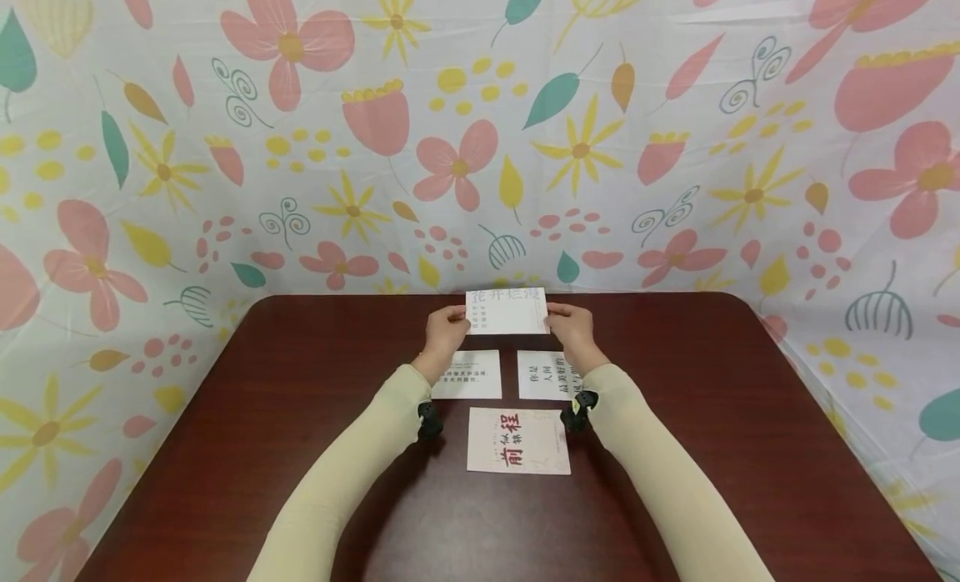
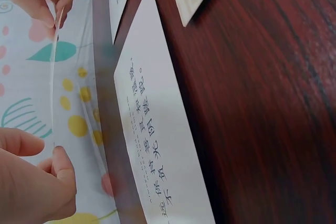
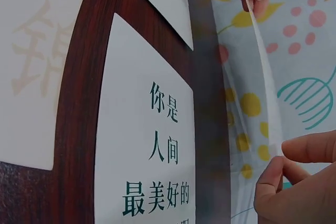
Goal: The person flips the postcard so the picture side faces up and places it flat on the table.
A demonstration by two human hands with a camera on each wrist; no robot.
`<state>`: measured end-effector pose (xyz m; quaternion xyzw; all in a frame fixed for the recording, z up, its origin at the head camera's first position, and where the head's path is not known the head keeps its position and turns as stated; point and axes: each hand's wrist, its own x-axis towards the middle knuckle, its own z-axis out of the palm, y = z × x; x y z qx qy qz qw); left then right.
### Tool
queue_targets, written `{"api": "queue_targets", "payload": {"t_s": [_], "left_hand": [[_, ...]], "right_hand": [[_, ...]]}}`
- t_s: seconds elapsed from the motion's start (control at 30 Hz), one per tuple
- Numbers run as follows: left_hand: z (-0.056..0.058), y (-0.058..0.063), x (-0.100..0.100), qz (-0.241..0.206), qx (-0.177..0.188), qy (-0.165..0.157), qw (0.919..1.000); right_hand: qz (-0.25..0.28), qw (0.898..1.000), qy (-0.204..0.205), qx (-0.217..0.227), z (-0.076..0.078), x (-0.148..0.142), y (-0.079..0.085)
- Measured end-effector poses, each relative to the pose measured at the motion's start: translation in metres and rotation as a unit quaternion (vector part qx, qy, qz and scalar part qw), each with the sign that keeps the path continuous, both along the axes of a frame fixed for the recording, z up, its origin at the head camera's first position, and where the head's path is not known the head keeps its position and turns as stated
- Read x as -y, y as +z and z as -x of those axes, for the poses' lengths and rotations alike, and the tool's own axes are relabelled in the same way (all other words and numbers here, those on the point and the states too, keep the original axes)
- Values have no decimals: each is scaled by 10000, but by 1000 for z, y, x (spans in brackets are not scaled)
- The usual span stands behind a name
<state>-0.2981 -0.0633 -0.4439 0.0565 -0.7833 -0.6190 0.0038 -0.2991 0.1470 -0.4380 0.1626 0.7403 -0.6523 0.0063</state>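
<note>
A white card (image 1: 507, 313) with grey and dark lettering is held up near the table's far edge. My left hand (image 1: 447, 330) pinches its left edge between thumb and fingers, and my right hand (image 1: 572, 325) pinches the right edge. In the wrist views the card (image 2: 54, 77) appears almost edge-on, raised off the table. Below my left hand lies a white card with small dark text (image 1: 472, 375). Under my right hand and wrist is another white card with large dark characters (image 1: 542, 373). Closer to me rests a pinkish card with red characters (image 1: 517, 442).
The dark reddish-brown table (image 1: 300, 449) has rounded far corners. Right behind its far edge hangs a white cloth (image 1: 480, 223) printed with flowers and leaves. Black devices (image 1: 429, 420) are strapped at both wrists, over cream sleeves (image 1: 337, 482).
</note>
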Motion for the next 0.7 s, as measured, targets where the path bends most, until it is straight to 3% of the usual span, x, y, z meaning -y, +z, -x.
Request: {"api": "queue_targets", "payload": {"t_s": [0.33, 0.7], "left_hand": [[-2, 1, 0, 357, 433, -607, 9966], [-2, -3, -1, 418, 726, -931, 9921]], "right_hand": [[-303, 9974, 530, 396, -2, -3, -1], [-405, 9925, 925, 687, 0, -6, -7]]}}
